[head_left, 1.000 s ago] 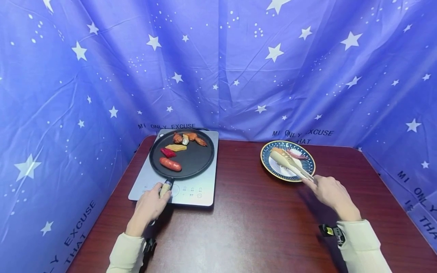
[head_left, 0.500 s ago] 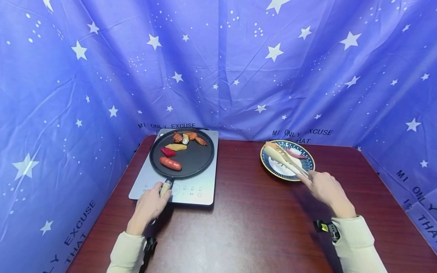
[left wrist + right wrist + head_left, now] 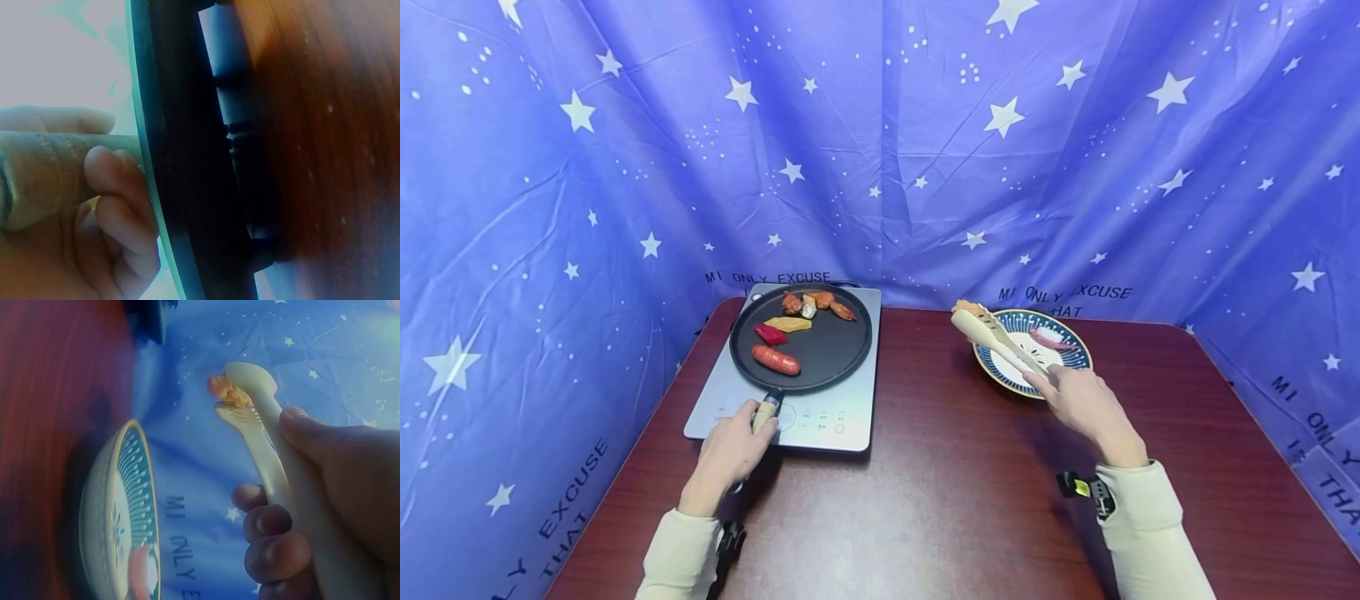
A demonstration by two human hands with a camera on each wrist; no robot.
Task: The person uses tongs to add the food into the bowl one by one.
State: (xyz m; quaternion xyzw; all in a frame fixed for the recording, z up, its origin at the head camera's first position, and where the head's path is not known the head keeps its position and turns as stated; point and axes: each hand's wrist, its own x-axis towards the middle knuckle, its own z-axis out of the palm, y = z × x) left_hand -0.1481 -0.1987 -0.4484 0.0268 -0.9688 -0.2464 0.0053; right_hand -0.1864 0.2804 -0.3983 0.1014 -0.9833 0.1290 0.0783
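My left hand grips the wooden-looking handle of a black frying pan, its fingers curled round it in the left wrist view. A red sausage, a dark red piece, a yellow piece and browned meat pieces lie in the pan. My right hand holds cream-coloured tongs, one arm spoon-shaped, the other slotted like a fork. Between their tips is an orange-brown crumbed piece of food, raised past the left rim of a blue-patterned plate. A pink-and-white piece lies on that plate.
The pan sits on a silver induction cooker at the left of the dark red wooden table. A blue curtain with white stars hangs close behind the table and along both sides.
My right hand has moved left with the tongs, lifting the crumbed piece from over the plate to beyond its left rim. My left hand and the pan have stayed put.
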